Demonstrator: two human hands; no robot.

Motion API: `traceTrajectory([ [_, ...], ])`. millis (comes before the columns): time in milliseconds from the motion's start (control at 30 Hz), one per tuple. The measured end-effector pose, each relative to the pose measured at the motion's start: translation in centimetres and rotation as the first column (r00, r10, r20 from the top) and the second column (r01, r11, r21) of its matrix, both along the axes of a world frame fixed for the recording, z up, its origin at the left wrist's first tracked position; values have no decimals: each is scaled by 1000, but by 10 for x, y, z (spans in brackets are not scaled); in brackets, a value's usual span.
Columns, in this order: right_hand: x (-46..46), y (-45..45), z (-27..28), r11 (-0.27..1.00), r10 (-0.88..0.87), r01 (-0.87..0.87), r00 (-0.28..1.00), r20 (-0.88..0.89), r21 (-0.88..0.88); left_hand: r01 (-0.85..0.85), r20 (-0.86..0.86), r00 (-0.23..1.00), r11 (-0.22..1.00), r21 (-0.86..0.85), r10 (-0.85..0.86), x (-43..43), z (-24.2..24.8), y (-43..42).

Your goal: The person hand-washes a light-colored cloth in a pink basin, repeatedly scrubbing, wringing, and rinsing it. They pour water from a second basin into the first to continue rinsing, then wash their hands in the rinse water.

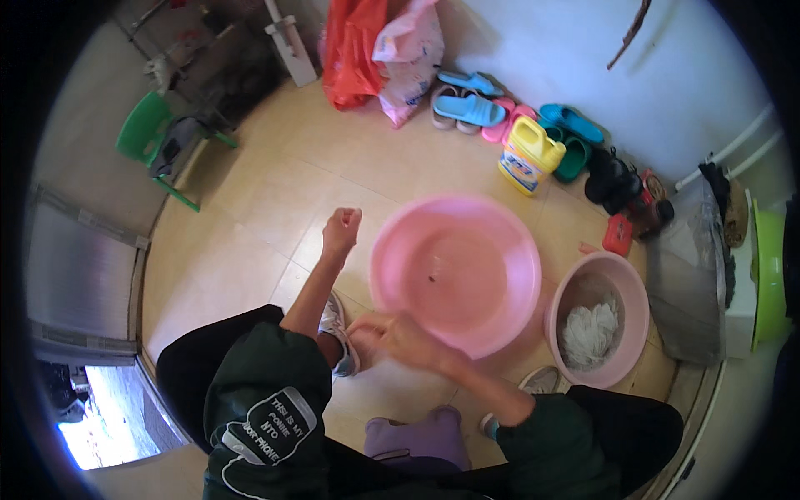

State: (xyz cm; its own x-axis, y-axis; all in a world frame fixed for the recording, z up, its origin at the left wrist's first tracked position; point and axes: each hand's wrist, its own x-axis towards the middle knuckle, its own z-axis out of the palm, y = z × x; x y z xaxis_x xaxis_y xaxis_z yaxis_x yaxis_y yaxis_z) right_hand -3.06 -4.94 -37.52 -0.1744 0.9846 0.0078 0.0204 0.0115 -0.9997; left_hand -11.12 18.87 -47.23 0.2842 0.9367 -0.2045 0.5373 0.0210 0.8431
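Note:
Left of a large pink plastic basin (455, 275), my left hand (342, 230) is raised with its fingers curled in, and nothing shows in it. My right hand (400, 340) is blurred, in front of the basin's near left rim, its fingers towards the left; I cannot tell whether it holds anything. The large basin has a small dark speck on its bottom, and whether it holds water is unclear. To its right, a smaller pink basin (597, 319) holds wet white cloth (590, 332) in murky water.
A yellow detergent jug (531, 156) stands beyond the large basin, near several slippers (470, 110) along the wall. Red (355, 56) and pink (409, 62) plastic bags are at the back. A green chair (145, 128) stands far left. A purple stool (415, 440) is between my legs.

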Motion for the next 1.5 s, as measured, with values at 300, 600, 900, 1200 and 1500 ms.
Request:
traceTrajectory([
  [300,117,-80,-304,784,-558,523,356,749,335,79,-196,976,994,-80,-93,5,-81,-24],
  [600,167,-19,-237,864,-156,495,95,983,89,154,99,984,986,-70,-147,32,-78,-34],
  [900,155,10,-259,850,-176,515,72,982,114,89,121,991,971,-222,-63,18,-105,-53],
  [1200,105,32,-267,964,-10,266,82,997,-12,16,-23,1000,995,-97,-19,27,-86,-59],
  [1500,140,11,-278,999,25,43,167,986,-33,34,-55,998,999,33,-32,26,-86,-62],
])
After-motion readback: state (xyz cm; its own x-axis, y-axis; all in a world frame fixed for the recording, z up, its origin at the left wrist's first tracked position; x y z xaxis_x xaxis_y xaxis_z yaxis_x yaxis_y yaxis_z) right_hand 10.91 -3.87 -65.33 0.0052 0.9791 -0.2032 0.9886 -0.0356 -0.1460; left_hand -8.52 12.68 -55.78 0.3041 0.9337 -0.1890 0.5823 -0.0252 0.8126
